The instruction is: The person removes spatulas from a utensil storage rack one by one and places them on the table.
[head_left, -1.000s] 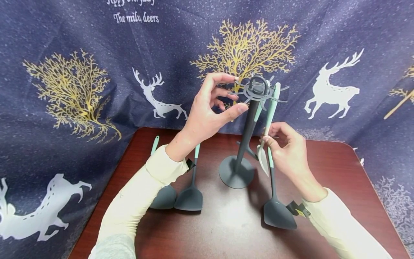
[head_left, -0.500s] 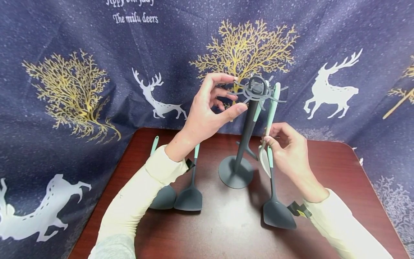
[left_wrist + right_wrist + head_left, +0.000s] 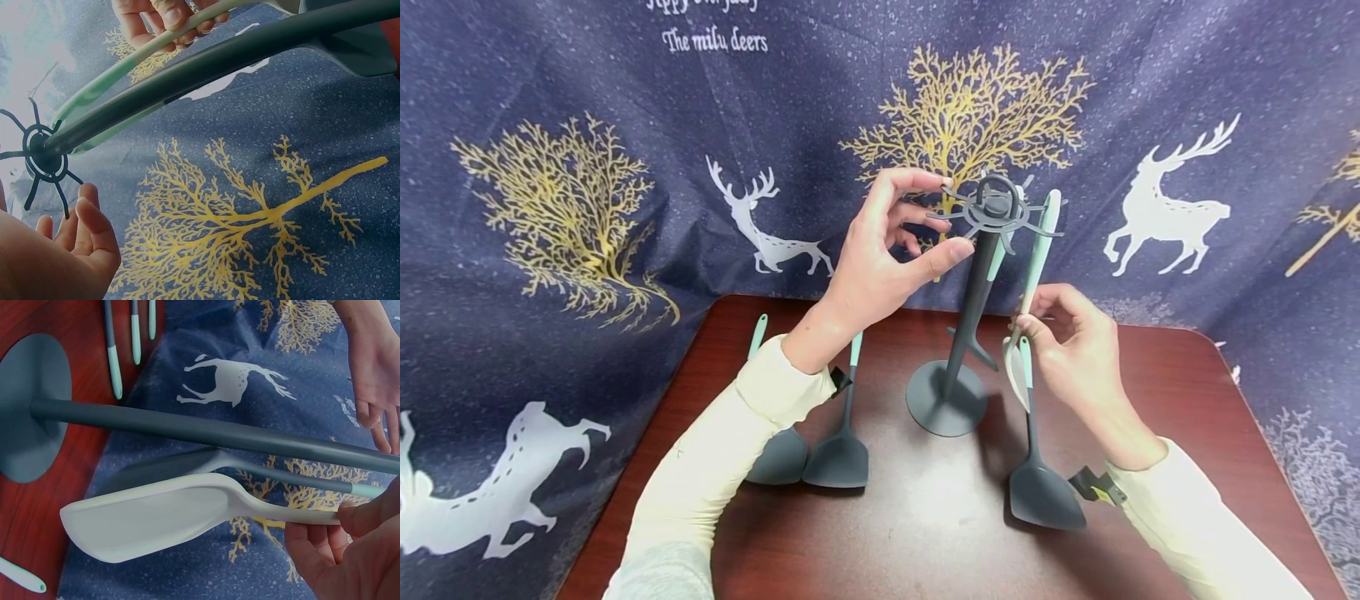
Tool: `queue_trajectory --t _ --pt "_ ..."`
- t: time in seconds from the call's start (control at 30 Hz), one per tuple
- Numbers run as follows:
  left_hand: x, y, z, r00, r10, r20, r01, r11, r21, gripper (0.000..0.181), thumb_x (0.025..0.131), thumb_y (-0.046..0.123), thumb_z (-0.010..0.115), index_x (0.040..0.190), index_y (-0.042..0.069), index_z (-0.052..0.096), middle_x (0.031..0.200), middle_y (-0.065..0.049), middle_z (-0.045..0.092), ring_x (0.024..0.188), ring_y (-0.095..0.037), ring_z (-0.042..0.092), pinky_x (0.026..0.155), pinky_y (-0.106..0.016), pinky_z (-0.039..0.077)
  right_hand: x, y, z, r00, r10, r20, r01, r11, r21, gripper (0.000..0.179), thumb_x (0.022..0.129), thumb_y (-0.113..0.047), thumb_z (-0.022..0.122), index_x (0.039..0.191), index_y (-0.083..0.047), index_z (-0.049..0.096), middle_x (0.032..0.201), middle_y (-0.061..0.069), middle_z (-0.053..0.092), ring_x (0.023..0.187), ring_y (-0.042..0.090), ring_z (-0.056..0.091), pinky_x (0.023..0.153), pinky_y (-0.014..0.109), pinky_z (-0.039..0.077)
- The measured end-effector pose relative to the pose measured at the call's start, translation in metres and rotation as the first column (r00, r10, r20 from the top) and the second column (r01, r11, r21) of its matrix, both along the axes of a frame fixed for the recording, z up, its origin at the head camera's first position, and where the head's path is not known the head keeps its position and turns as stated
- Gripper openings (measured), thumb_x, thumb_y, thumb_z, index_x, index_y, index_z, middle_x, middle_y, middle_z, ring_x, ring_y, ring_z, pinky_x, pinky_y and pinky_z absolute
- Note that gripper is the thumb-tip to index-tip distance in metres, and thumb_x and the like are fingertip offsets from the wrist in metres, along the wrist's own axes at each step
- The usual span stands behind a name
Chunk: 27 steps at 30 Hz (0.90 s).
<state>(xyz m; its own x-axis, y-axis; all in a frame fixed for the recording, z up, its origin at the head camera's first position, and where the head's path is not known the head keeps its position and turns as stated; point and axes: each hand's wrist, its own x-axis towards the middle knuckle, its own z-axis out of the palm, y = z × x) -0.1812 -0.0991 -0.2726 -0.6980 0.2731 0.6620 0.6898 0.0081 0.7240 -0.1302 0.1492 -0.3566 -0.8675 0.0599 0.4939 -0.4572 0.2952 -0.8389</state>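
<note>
Mint and beige, a scoop-shaped utensil [image 3: 1036, 271] slants right of centre in the head view, its neck pinched by the right hand [image 3: 1075, 354]. Near upper centre, the left hand [image 3: 880, 258] curves, thumb and fingers wide apart, at the hooked top [image 3: 997, 210] of the dark grey stand [image 3: 973, 308]

Glossy red-brown table [image 3: 925, 533], on it 1 dark gray stand [image 3: 967, 329] and 4 mint-handled utensils [image 3: 837, 461].

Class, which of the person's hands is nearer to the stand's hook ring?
Left. The left hand is at the hook ring's left edge; the right hand is lower, to the ring's right, pinching the pale scoop.
</note>
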Motion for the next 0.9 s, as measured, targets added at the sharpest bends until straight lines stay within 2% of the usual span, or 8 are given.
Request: queue_trajectory --t 0.2,0.5,0.73,0.9 --pt "-0.0001 -0.0001 -0.0001 1.0 0.002 -0.003 -0.002 1.0 -0.005 0.06 0.09 0.017 0.083 0.14 0.009 0.052 0.14 0.0 0.061 0.107 -0.023 0.073 0.076 -0.035 0.053 -0.0001 0.0019 0.0 1.0 0.004 -0.006 -0.004 1.0 -0.007 0.021 0.089 0.022 0.069 0.104 0.007 0.07 0.086 0.003 0.07 0.08 0.014 0.076 0.077 0.021 0.061" --pt "0.0 -0.0001 -0.0004 1.0 -0.003 -0.002 0.003 1.0 -0.006 0.06 0.09 0.018 0.083 0.14 0.009 0.052 0.141 -0.002 0.061 0.106 -0.016 0.073 0.076 -0.038 0.053 0.0012 0.0037 0.0009 1.0 -0.005 -0.001 0.005 1.0 -0.006 0.02 0.089 0.021 0.069 0.104 0.007 0.07 0.086 0.002 0.07 0.082 0.013 0.075 0.077 0.019 0.06" --pt "-0.0002 0.0007 -0.0004 1.0 -0.005 -0.002 0.005 1.0 -0.005 0.06 0.09 0.019 0.083 0.14 0.009 0.052 0.141 -0.005 0.06 0.106 -0.019 0.073 0.076 -0.039 0.053 0.0018 0.0061 0.0014 1.0 0.005 -0.008 -0.005 1.0 -0.019 0.021 0.089 0.022 0.069 0.105 0.008 0.07 0.086 0.003 0.07 0.082 0.014 0.075 0.077 0.02 0.06" --pt "-0.0004 0.0008 -0.0006 1.0 -0.006 -0.004 0.006 1.0 -0.001 0.06 0.089 0.017 0.083 0.14 0.008 0.052 0.141 -0.002 0.061 0.107 -0.022 0.073 0.076 -0.043 0.053 0.0015 0.0085 0.0009 1.0 -0.004 -0.009 0.004 1.0 -0.012 0.02 0.09 0.022 0.068 0.105 0.009 0.07 0.087 0.004 0.069 0.083 0.013 0.075 0.078 0.019 0.059"
